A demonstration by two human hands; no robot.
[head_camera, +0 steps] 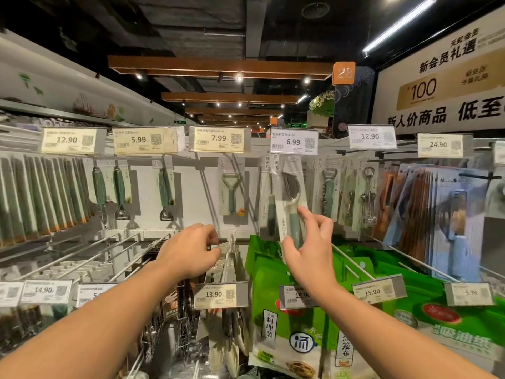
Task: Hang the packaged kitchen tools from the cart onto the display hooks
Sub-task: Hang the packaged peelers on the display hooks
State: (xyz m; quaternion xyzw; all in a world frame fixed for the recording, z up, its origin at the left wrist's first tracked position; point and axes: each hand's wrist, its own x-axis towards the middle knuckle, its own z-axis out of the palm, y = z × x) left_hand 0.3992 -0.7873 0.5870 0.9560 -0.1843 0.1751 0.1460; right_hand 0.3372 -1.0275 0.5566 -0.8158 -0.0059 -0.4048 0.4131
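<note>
— Where do we have the packaged peeler (290, 203) just now?

— Right of centre in the frame, under the 6.99 price tag (294, 141). Our right hand (308, 250) pinches its lower end: the thumb sits on one side of the green handle, the forefinger reaches up on the other, and the remaining fingers (325, 224) are curled loosely beside it. The pack hangs slightly tilted, its top close under the tag; we cannot tell whether its hole is already on the hook.

— And our left hand (191, 250)?

— Lower, near the middle of the frame, knuckles toward us, fingers curled down at the front end of a metal hook (229, 248) above the 13.90 price tag (220, 295). We cannot tell whether it truly grips the hook or something small, since the fingertips are hidden.

— What else hangs near?

— Another packaged peeler (232, 194) left of ours on the white back panel, bottle openers (329, 191) to its right, and green bags (287, 324) below our right wrist.
</note>
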